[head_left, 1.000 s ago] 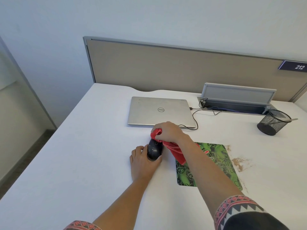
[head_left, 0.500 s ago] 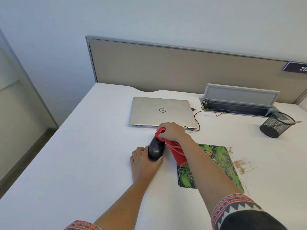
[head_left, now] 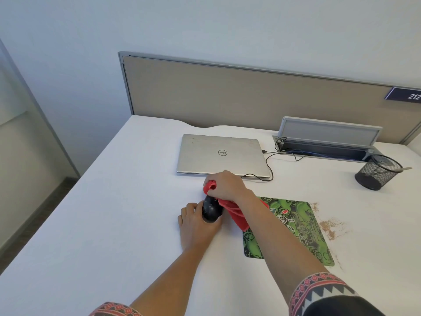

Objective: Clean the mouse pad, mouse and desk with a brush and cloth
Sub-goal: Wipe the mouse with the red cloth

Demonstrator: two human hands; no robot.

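Black mouse [head_left: 210,209] sits gripped in the left hand [head_left: 197,226], while the right hand [head_left: 227,187] clutches the red cloth [head_left: 234,209] against it.

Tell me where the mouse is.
Head view, centre: the mouse is left of the mouse pad, near the laptop, held by the left hand.

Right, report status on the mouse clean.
Left hand holds black oval mouse on white desk. Right hand grips red cloth against its far end. Brown crumbs beside green patterned mouse pad, unswept.
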